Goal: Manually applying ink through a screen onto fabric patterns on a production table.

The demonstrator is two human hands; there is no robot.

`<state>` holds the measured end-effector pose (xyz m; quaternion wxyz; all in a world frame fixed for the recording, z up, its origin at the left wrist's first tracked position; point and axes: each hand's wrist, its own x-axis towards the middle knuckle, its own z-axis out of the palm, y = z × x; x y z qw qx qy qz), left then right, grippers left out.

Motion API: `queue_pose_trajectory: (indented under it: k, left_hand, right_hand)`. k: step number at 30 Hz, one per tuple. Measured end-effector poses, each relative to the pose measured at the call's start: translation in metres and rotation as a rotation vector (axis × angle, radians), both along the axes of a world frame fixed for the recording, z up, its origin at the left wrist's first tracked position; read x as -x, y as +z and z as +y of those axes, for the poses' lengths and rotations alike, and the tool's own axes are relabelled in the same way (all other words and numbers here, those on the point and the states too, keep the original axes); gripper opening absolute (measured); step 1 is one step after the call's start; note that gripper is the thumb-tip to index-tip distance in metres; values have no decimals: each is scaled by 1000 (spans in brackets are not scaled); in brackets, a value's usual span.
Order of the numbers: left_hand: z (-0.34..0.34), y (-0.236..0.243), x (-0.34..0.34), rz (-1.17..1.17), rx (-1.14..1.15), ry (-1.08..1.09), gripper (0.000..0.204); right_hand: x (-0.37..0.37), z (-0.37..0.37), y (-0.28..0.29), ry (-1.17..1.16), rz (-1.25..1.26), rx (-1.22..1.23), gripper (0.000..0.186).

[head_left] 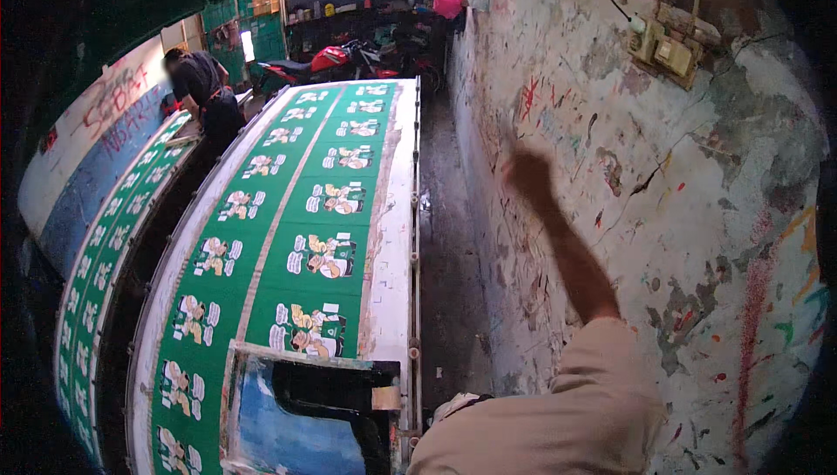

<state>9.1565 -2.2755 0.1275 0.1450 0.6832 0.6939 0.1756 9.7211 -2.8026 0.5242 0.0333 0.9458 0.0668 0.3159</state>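
My right arm in a beige sleeve reaches forward beside the stained wall (558,240). My right hand (528,172) is raised at the end of it, dark and smeared by motion. Its fingers do not show clearly, and I cannot make out whether it holds anything. My left hand is out of sight. To the left of my body a screen-printing frame (229,405) lies on the long table, with blue and black areas on its mesh. Beneath and beyond it, green fabric (279,205) printed with rows of cartoon figures covers the table.
A second long table with printed green fabric (103,253) runs along the left, where another person (205,91) in dark clothes bends over it. A narrow aisle (449,257) separates my table from the wall. Red motorcycles (331,60) stand at the far end. An electrical box (671,55) hangs on the wall.
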Motion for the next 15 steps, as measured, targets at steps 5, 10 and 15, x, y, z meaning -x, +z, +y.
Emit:
queue_pose_trajectory:
  k: [5,10,15]
  left_hand:
    - [12,4,-55,-99,-17,-75,52]
    - [4,-6,-94,-169,-12,-98,54]
    - [-6,-25,-78,-170,-10,-30,56]
  right_hand:
    - [48,-113,223,-626,-646,264,78]
    - [113,-135,251,-751,-514,63,80]
    - [98,-116,190,-850,-464,-22,76]
